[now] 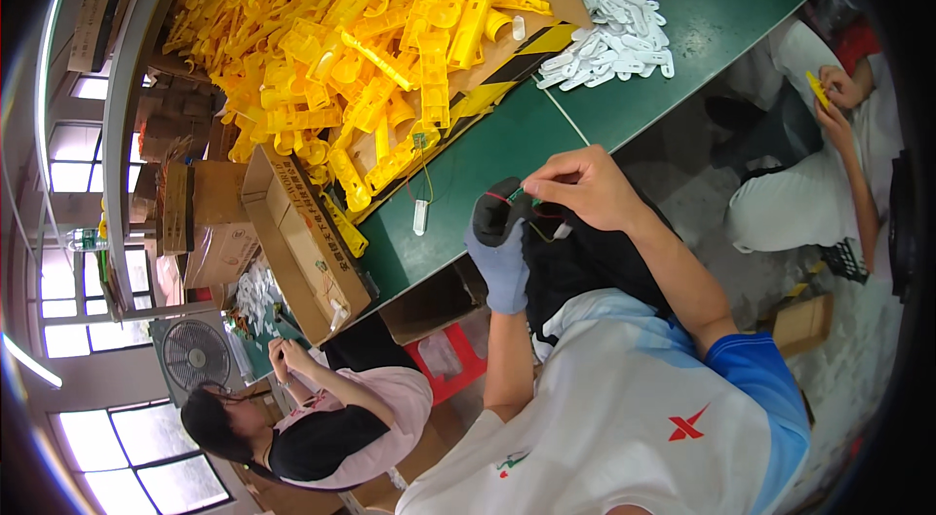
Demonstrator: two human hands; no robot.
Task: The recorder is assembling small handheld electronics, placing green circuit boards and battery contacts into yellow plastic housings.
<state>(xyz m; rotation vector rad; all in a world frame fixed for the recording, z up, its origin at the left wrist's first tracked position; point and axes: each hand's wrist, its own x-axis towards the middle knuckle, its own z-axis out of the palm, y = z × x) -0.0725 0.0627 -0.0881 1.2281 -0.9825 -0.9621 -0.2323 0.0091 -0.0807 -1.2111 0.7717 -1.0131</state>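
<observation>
My left hand [499, 247], in a grey glove with dark fingertips, is closed around a small green circuit board [515, 195] with thin red and dark wires. My bare right hand [590, 188] pinches at the same board from the right, thumb and forefinger together. A small pale piece [562, 232] hangs by the wires below my right hand. Both hands are just off the near edge of the green table [458, 183]. On the table to the left lies another small circuit board [420, 140], wired to a white block [420, 217].
Yellow plastic parts [361, 47] are heaped across the far table, bordered by black-and-yellow tape [541, 42]. White flat plastic pieces [619, 42] lie right of them. An open cardboard box [302, 247] stands left. Co-workers sit at left and right; the right one holds a yellow part [817, 89].
</observation>
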